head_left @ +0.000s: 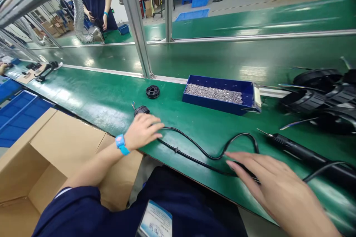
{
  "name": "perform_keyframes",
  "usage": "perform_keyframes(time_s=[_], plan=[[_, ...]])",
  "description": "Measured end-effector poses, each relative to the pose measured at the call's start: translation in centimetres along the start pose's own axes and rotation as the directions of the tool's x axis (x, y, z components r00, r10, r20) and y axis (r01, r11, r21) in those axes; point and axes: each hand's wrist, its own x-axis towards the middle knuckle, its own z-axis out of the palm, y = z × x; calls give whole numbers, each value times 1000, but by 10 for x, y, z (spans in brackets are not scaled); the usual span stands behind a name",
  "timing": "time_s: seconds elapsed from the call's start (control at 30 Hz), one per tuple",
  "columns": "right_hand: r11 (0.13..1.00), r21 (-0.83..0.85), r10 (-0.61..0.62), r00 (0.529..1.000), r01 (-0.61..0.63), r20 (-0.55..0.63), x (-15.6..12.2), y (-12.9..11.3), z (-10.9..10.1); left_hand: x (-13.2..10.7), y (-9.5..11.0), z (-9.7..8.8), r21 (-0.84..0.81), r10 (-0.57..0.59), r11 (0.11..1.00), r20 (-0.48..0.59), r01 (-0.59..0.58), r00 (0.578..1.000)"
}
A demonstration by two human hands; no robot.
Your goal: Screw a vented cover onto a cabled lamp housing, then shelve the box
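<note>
My left hand point(144, 129) is closed over a black round part point(141, 110) with short coloured wires at its far edge; the fingers cover most of it. A black cable point(194, 160) runs from under this hand in a loop along the bench to the right. My right hand point(267, 177) reaches over the cable's other end, thumb and fingers stretched and apart. Something dark shows between them, partly hidden. Beyond my left hand, a second black round part point(152, 91) with a ribbed face lies flat.
A blue bin point(219, 109) of small metal screws stands at the back. On the right are a black electric screwdriver point(306, 155) and several black ring-shaped housings point(325, 100) with wires. An open cardboard box point(75, 148) sits at the lower left. A metal post point(135, 26) rises behind the bench.
</note>
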Motion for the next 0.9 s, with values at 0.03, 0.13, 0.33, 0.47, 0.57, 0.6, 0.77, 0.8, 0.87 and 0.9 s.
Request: perform_keyframes(time_s=[0.03,0.13,0.33,0.47,0.57,0.6,0.77,0.8,0.87,0.9], plan=[[999,-13,-50,999,50,-1,13,-6,9,-1,-10,-8,56,-77,995,-33,78,997],[987,-82,-136,990,139,41,46,-13,38,-6,-35,-23,166,-159,973,-12,158,987],[974,-109,-186,977,197,106,70,-33,74,2,-58,-11,180,-159,974,126,135,979],[968,-65,-216,936,243,278,64,-55,85,35,-68,-8,80,-205,977,97,198,974],[985,-34,-152,942,169,298,58,-54,87,75,-84,-13,-29,-392,919,21,393,920],[994,18,-108,951,108,291,57,-50,85,90,-91,-13,-38,-479,876,40,481,877],[924,291,141,929,-247,342,59,-34,57,155,-118,3,66,-578,806,305,588,757],[903,311,190,925,-296,330,60,-33,51,163,-118,4,59,-557,821,301,568,774],[872,349,264,931,-343,253,60,-32,40,174,-112,1,44,-526,845,243,533,815],[876,354,280,943,-328,180,60,-32,34,175,-105,-4,30,-508,858,193,513,839]])
